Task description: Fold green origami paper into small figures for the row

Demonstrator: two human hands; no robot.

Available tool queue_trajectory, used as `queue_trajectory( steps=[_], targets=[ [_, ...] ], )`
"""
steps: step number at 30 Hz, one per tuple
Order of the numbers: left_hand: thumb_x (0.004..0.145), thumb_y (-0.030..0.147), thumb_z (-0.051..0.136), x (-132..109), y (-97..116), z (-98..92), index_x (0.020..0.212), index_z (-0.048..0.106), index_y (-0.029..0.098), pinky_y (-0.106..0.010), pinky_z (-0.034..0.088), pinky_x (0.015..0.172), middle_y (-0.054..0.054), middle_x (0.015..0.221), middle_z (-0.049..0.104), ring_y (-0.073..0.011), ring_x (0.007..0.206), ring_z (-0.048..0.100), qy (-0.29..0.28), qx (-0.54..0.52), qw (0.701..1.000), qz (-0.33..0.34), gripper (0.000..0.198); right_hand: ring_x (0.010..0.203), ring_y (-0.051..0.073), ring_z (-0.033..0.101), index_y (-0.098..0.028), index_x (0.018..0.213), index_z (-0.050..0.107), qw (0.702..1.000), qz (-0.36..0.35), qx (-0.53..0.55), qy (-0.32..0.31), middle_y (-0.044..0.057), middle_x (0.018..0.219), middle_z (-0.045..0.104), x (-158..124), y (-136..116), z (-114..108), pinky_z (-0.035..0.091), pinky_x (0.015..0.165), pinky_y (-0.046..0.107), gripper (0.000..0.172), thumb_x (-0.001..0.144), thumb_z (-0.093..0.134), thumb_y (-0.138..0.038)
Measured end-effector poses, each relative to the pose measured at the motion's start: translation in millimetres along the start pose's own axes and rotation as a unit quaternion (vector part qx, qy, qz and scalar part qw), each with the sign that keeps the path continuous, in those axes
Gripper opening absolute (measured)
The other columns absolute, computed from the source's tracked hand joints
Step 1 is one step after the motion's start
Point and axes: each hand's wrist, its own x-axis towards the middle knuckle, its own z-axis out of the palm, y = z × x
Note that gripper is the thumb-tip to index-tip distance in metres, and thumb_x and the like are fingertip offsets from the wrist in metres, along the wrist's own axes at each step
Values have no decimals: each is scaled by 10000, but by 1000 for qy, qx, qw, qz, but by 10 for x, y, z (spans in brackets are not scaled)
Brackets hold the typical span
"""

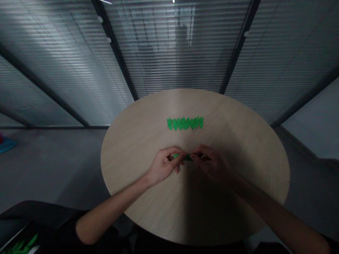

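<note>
Between my two hands, above the near middle of the round table, is a small green piece [188, 158] that looks like folded paper. My left hand [167, 163] pinches its left end between thumb and fingers. Its right end is pinched by my right hand [210, 161], which lies in shadow. The fingers hide much of the piece, so its full shape does not show. Just beyond my hands, a row of several green leaf-shaped pieces [185, 123] lies on the table, side by side with points toward and away from me.
The round wooden table [127, 141] stands close to a glass wall with blinds [180, 67]. At lower left, more green pieces [25, 245] lie by a dark chair [39, 211]. A blue object [7, 145] rests on the floor at far left.
</note>
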Motion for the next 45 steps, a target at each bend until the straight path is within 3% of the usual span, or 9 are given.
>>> queue_trajectory(
  steps=[11,15,20,25,34,38,45],
  targets=[
    [901,410,653,20,-6,-3,824,667,131,-184,426,406,-2,626,629,-64,425,535,-34,-29,998,-40,290,556,111,516,-173,787,673,997,63,40,-13,-23,623,562,-10,19,20,390,529,246,262,934,598,-378],
    [906,423,655,30,-61,-9,962,665,121,-186,459,415,-10,660,654,-80,441,578,-36,-52,997,-44,307,514,113,516,-173,801,673,991,104,84,-1,-24,586,558,14,35,21,387,491,245,293,920,604,-432],
    [852,402,725,30,-77,66,1000,622,113,-188,508,440,-10,677,655,-93,485,599,-35,-92,994,-43,340,547,125,571,-178,796,684,974,133,173,61,-6,612,606,49,24,31,465,525,248,294,877,649,-458],
    [867,394,687,47,-42,103,941,634,111,-213,561,504,-36,713,671,-104,555,616,-25,-104,993,-42,298,608,142,637,-182,824,675,958,138,249,38,17,706,667,46,22,91,543,581,271,287,858,673,-467],
    [923,362,601,37,-71,75,867,592,120,-205,526,513,-21,676,624,-94,539,592,-33,-57,997,-29,249,720,151,664,-195,855,675,994,39,97,-5,22,791,705,5,35,62,507,649,253,181,937,598,-338],
    [902,333,622,24,-68,82,832,577,132,-194,494,498,-8,671,601,-91,545,575,-40,-34,998,-32,218,645,132,620,-188,818,666,996,47,72,7,6,724,665,16,43,42,464,584,238,204,928,604,-348],
    [914,345,613,15,-85,87,823,571,138,-200,477,501,-5,659,601,-94,543,574,-50,-32,998,-24,230,576,120,569,-179,794,642,988,87,126,2,-2,661,607,-4,50,67,415,514,236,236,907,619,-384]
  ],
)
